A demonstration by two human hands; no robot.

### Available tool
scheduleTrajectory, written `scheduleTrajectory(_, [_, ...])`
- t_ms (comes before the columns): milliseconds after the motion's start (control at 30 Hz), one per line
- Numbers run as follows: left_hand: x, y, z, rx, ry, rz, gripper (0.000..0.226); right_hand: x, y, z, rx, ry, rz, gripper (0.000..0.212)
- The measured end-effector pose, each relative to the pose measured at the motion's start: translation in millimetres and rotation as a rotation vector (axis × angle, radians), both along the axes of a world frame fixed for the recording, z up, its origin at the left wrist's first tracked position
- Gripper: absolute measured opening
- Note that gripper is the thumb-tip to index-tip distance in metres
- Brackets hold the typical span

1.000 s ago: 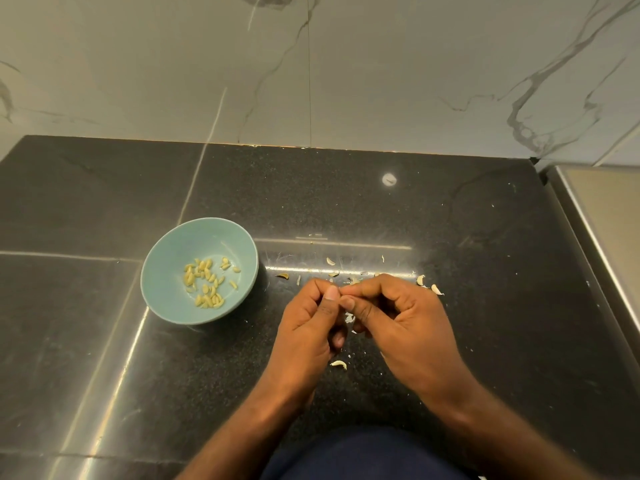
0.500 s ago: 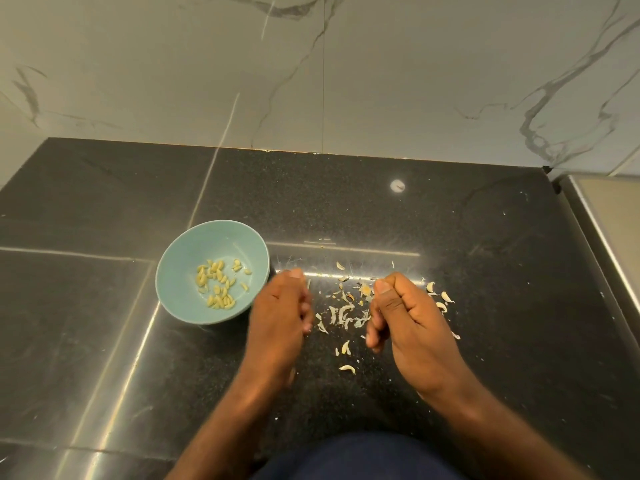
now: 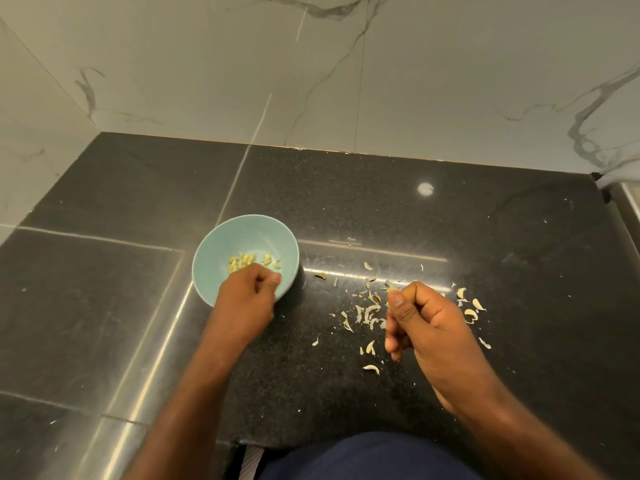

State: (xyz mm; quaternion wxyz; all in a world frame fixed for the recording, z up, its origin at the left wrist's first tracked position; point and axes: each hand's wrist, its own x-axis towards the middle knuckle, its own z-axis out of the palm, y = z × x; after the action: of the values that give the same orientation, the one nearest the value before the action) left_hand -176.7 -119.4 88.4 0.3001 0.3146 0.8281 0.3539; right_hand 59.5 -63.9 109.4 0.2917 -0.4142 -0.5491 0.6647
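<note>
The seed kernels (image 3: 242, 262), pale yellow and small, lie in a loose heap on the bottom of a light blue bowl (image 3: 221, 242), which stands on the left half of the black tabletop (image 3: 485, 237). The left hand (image 3: 247, 299) hangs over the near side of the bowl and covers part of its rim and some of the kernels. Its fingers are curled under and the thumb tip is pressed to the forefinger just above the kernels. Its grip is closed, but whether anything sits in the pinch cannot be told from this angle.

The right hand (image 3: 426, 323) is well apart from the bowl, to the right, raised a little over the tabletop. Its fingers are curled into the palm and its grip is closed on a husk flake (image 3: 391, 287), a pale sliver that sticks out above the thumb tip, pinched between thumb and forefinger.

Under and around that hand, husk pieces (image 3: 369, 313) are scattered on the tabletop, whitish and curled. Most lie between the two hands, a few more lie right of the right hand, and one brownish bit lies just beside the bowl.

Behind the tabletop rises a marble wall (image 3: 346, 81) with grey veins. A round spot of reflected light (image 3: 425, 189) shows on the stone near the wall. At the bottom edge is a dark blue garment (image 3: 374, 455) on the person.
</note>
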Motion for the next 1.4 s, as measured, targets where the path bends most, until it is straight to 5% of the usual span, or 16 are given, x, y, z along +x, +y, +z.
scheduleTrajectory(133, [65.6,-8.9,19.9,0.263,-0.282,-0.302,0.015,-0.7,-2.0,0.1,-0.050,0.028,0.023,0.025])
scheduleTrajectory(267, [100.8,-8.6,12.0,0.406,-0.292,-0.397,0.010,2.9,-0.6,-0.3,-0.064,-0.004,0.070,0.028])
scheduleTrajectory(500, [97.6,-6.5,12.8,0.378,-0.294,-0.505,0.008,16.4,5.7,-1.3,0.009,-0.130,0.205,0.032])
scheduleTrajectory(700, [94.6,-8.6,17.7,0.363,-0.427,-0.617,0.011,20.4,8.4,-0.2,0.299,-0.145,0.254,0.030])
scheduleTrajectory(867, [96.6,-6.5,20.7,0.461,-0.565,-0.520,0.014,12.3,7.0,1.2,0.285,-0.070,0.054,0.030])
scheduleTrajectory(967, [96.0,-3.9,19.1,0.466,-0.533,-0.443,0.019,12.3,13.8,1.7,0.273,-0.036,-0.084,0.012])
scheduleTrajectory(1100, [86.7,-6.5,12.1,0.465,-0.415,-0.391,0.018,14.4,21.7,-0.6,0.236,-0.092,-0.105,0.048])
scheduleTrajectory(1300, [46.4,-0.8,5.8,0.428,-0.122,-0.079,0.030,11.4,16.1,-11.1,0.134,-0.147,-0.122,0.031])
scheduleTrajectory(1400, [9.8,2.9,-0.7,0.330,0.056,0.055,0.014,10.4,9.6,-20.0,0.087,-0.169,-0.089,0.026])
